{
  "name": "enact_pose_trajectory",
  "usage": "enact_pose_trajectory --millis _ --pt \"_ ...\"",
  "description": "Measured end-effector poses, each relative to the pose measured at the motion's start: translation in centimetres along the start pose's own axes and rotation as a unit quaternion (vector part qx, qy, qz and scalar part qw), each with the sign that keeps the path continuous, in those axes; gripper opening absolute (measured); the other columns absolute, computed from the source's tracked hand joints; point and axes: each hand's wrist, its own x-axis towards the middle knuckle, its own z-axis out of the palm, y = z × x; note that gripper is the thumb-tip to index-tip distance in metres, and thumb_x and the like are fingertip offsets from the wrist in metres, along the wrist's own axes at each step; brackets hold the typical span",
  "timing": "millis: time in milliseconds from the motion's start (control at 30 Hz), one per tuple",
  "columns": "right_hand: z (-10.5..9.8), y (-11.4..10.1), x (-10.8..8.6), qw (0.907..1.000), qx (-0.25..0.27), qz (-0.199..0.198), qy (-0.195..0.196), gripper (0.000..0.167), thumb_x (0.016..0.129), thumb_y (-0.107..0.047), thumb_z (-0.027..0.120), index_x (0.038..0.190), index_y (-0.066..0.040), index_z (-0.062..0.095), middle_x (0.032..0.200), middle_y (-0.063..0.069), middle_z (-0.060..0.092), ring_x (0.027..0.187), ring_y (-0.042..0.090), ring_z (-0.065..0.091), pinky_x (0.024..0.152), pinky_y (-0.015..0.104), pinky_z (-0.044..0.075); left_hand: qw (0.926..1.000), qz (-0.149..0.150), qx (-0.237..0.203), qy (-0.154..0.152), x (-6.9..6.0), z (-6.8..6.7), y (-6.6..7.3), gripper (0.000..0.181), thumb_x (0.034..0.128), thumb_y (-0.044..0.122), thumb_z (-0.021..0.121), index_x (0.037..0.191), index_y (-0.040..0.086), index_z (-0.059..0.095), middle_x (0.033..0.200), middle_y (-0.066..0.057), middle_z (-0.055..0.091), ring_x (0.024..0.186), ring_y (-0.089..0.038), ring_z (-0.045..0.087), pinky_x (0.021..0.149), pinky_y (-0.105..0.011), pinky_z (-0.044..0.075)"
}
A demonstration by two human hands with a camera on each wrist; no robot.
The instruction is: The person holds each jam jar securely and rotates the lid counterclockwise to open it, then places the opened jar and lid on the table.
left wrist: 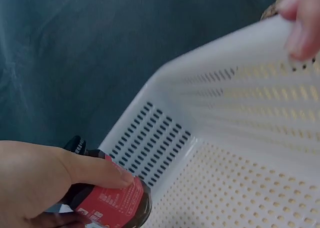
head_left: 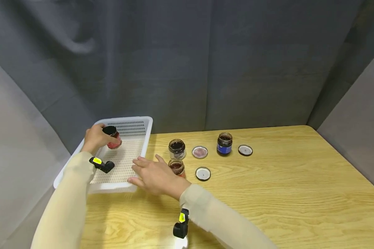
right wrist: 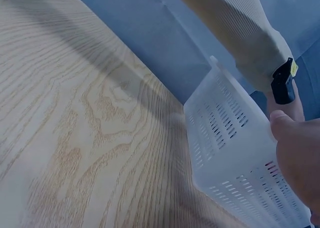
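Note:
In the head view my left hand (head_left: 96, 138) grips a red-labelled jar (head_left: 114, 141) with a black top inside the white plastic basket (head_left: 147, 138). The left wrist view shows the thumb lying along the label of that jar (left wrist: 112, 200). Fingertips of my right hand (head_left: 154, 174) curl over the basket's right rim, seen from inside at the upper right of the left wrist view. Beside that hand stands an open jar (head_left: 177, 166), partly hidden by it. Whether the red-labelled jar touches the basket floor I cannot tell.
Behind the right hand stands another open dark jar (head_left: 177, 149). A blue-labelled open jar (head_left: 224, 144) is farther right. Three lids lie inside up on the wooden table (head_left: 283, 180): one lid (head_left: 200, 152), a second lid (head_left: 203, 173), a third lid (head_left: 245, 150). Grey curtain (head_left: 180, 69) hangs behind.

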Motion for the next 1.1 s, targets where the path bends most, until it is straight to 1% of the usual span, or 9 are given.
enact_pose_trajectory --millis 167,333,433,533,600,700,833,967,1100 --pt "0.0 0.2 0.1 1.0000 -0.005 0.008 0.001 0.067 0.108 -0.062 0.025 0.155 -0.022 0.050 0.163 -0.006 0.036 0.151 0.011 0.026 0.120 0.056 0.024 0.9994 0.008 -0.033 0.004 0.0 -0.5 1.3 0.080 0.0711 0.027 0.095 0.133 -0.004 0.056 0.124 -0.028 0.060 0.122 -0.051 0.041 0.093 -0.059 0.042" --pt "0.1 0.1 0.1 0.9999 -0.015 0.007 -0.004 0.067 0.109 -0.060 0.021 0.157 -0.021 0.047 0.165 -0.005 0.034 0.152 0.012 0.025 0.119 0.056 0.024 0.9970 0.014 -0.073 0.022 -0.2 -0.7 1.7 0.079 0.0703 0.029 0.096 0.134 0.001 0.058 0.126 -0.026 0.060 0.125 -0.049 0.039 0.094 -0.059 0.041" --pt "0.2 0.0 0.1 0.9998 -0.020 0.005 -0.001 0.067 0.110 -0.059 0.021 0.157 -0.020 0.047 0.164 -0.004 0.035 0.152 0.013 0.026 0.119 0.057 0.024 0.9942 0.025 -0.099 0.034 -0.4 -0.7 1.6 0.075 0.0704 0.030 0.097 0.131 0.004 0.060 0.126 -0.022 0.061 0.123 -0.045 0.043 0.093 -0.056 0.042" --pt "0.3 -0.1 0.1 0.9998 -0.019 0.002 0.003 0.067 0.110 -0.059 0.021 0.157 -0.018 0.047 0.164 -0.004 0.035 0.152 0.014 0.026 0.119 0.057 0.024 0.9909 0.043 -0.121 0.040 -0.7 -0.7 1.5 0.073 0.0711 0.033 0.097 0.129 0.005 0.061 0.125 -0.020 0.063 0.117 -0.040 0.051 0.091 -0.051 0.045" --pt "0.4 -0.1 0.1 0.9998 -0.017 0.001 0.005 0.067 0.110 -0.059 0.021 0.156 -0.018 0.048 0.164 -0.003 0.035 0.152 0.014 0.026 0.119 0.057 0.024 0.9891 0.057 -0.129 0.040 -0.9 -0.8 1.6 0.074 0.0719 0.033 0.097 0.130 0.006 0.061 0.126 -0.020 0.063 0.114 -0.038 0.055 0.090 -0.052 0.046" --pt "0.3 -0.1 0.0 0.9999 -0.015 0.002 0.005 0.067 0.110 -0.059 0.021 0.157 -0.018 0.047 0.165 -0.003 0.034 0.152 0.014 0.026 0.119 0.056 0.024 0.9871 0.076 -0.136 0.036 -1.2 -1.1 2.2 0.075 0.0717 0.031 0.098 0.132 0.006 0.061 0.127 -0.021 0.063 0.115 -0.039 0.056 0.092 -0.053 0.046" --pt "0.3 0.0 0.0 0.9999 -0.014 0.003 0.004 0.067 0.110 -0.059 0.021 0.157 -0.018 0.046 0.165 -0.003 0.033 0.152 0.014 0.026 0.120 0.056 0.024 0.9849 0.095 -0.142 0.029 -1.6 -1.2 3.4 0.074 0.0717 0.023 0.097 0.133 0.004 0.061 0.127 -0.022 0.063 0.115 -0.039 0.056 0.095 -0.054 0.046" --pt "0.2 0.3 -0.2 0.9999 -0.013 0.005 0.008 0.066 0.110 -0.058 0.021 0.159 -0.018 0.044 0.166 -0.003 0.032 0.152 0.014 0.026 0.120 0.054 0.023 0.9826 0.111 -0.148 0.014 -2.1 -1.1 4.6 0.074 0.0725 0.019 0.096 0.134 0.001 0.060 0.126 -0.022 0.063 0.113 -0.038 0.058 0.094 -0.052 0.048" --pt "-0.1 0.7 -0.3 0.9998 -0.008 0.003 0.020 0.064 0.111 -0.056 0.023 0.158 -0.019 0.045 0.165 -0.003 0.034 0.152 0.014 0.026 0.120 0.053 0.024 0.9784 0.126 -0.163 -0.002 -2.6 -0.9 5.8 0.073 0.0727 0.016 0.096 0.134 -0.001 0.060 0.124 -0.022 0.064 0.111 -0.037 0.060 0.093 -0.049 0.049"
